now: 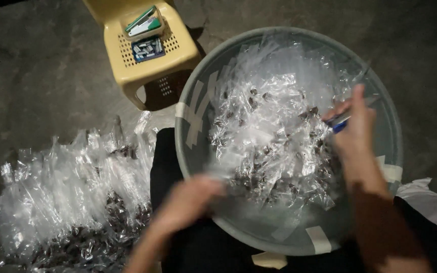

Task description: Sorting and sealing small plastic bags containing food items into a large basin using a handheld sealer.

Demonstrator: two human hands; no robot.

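Over grey basin (388, 126): right hand (356, 132) gripping blue tool (341, 123); left hand (190, 197) blurred.

I get a single head-worn view, looking almost straight down from close above the lap; a grey basin (388, 108) fills centre-right; concrete floor (36, 76) and a yellow stool (150, 60) sit further off.

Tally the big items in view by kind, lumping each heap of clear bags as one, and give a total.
Grey basin: 1
Yellow plastic stool: 1
Heaps of clear bags: 2, one in the basin, one on the floor
Blue-tipped tool in the right hand: 1
Total: 5
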